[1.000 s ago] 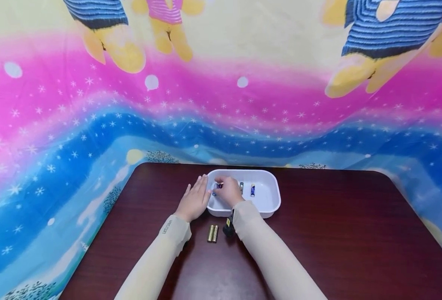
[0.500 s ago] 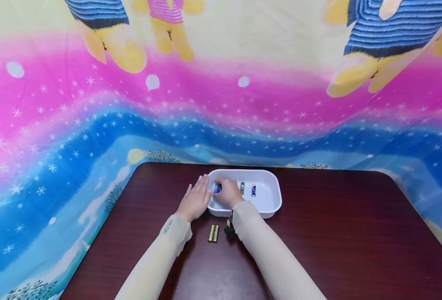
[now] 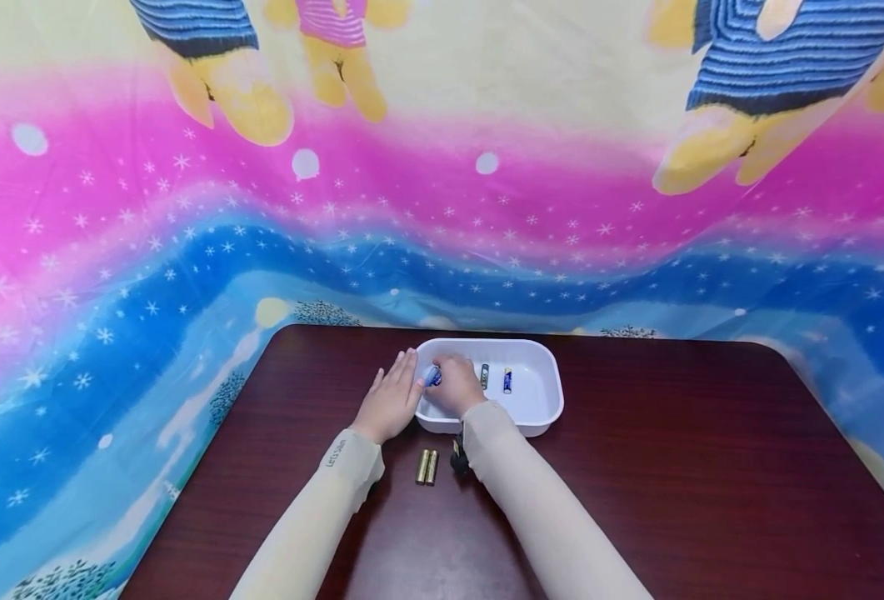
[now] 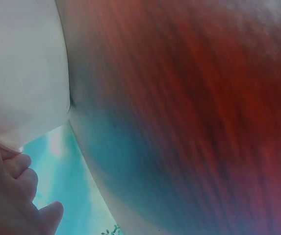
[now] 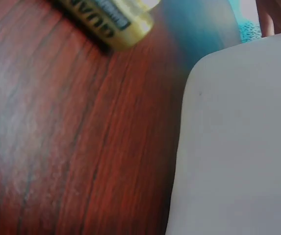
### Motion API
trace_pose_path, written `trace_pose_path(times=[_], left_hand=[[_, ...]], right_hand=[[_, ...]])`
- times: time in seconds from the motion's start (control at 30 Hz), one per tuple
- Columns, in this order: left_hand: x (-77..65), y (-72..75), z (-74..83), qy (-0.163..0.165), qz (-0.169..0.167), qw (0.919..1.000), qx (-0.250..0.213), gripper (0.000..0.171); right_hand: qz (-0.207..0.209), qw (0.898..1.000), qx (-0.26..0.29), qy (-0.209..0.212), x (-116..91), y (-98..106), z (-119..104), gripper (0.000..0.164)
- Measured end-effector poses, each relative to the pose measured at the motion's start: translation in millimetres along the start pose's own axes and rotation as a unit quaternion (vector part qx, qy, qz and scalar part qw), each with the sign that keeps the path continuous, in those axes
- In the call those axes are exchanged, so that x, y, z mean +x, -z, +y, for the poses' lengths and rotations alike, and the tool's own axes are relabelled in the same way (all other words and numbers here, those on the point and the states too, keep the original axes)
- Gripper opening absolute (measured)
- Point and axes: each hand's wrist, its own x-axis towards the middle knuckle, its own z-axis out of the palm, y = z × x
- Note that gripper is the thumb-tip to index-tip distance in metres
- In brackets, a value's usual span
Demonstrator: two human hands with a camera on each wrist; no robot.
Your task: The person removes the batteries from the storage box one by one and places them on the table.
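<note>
My left hand (image 3: 387, 404) lies with straight fingers against the left end of a white plastic tray (image 3: 555, 392). In the left wrist view its fingers (image 4: 26, 182) show by the tray's wall (image 4: 25, 63). Inside the tray's left end, my right hand (image 3: 458, 386) pinches a blue battery (image 3: 432, 377) between thumb and fingers. Part of that battery is hidden by the fingers. To the right of this hand, a dark grey-green battery (image 3: 485, 375) and a blue battery (image 3: 507, 381) with a yellowish end lie on the tray floor.
Two gold batteries (image 3: 426, 467) lie side by side on the dark red-brown table (image 3: 681, 467), in front of the tray. One gold battery (image 5: 115, 22) shows close up in the right wrist view. A printed cloth (image 3: 442, 208) hangs behind the table.
The right hand's fingers have shifted slightly in the tray's left end, and the blue battery in them has turned and now tilts. The left hand and the other batteries have stayed put.
</note>
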Motion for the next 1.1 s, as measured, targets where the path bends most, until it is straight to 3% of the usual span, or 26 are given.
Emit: trace_pose_path(times=[0.13,0.4,0.73,0.93,1.1], left_hand=[[0.5,1.2,1.4,0.003,-0.005,1.0,0.004,0.059],[1.7,4.9,3.9,0.012,-0.017,0.9998,0.007,0.059],[2.8,3.8,3.1,0.014,-0.018,0.9997,0.013,0.059],[2.5,2.9,2.3,0.015,-0.02,0.9996,0.014,0.059],[1.8,2.3,1.4,0.015,-0.018,0.9996,0.013,0.059]], right_hand=[[0.007,1.0,-0.029,-0.006,-0.8,0.0,-0.6,0.054],[0.007,0.998,-0.059,-0.005,-0.6,0.9,-0.8,0.036],[0.002,0.996,-0.086,-0.015,-1.2,0.7,-3.4,0.039],[0.007,0.997,-0.073,-0.013,-1.8,-0.1,-1.7,0.038],[0.024,0.999,-0.028,-0.02,-2.6,-0.8,-1.5,0.044]])
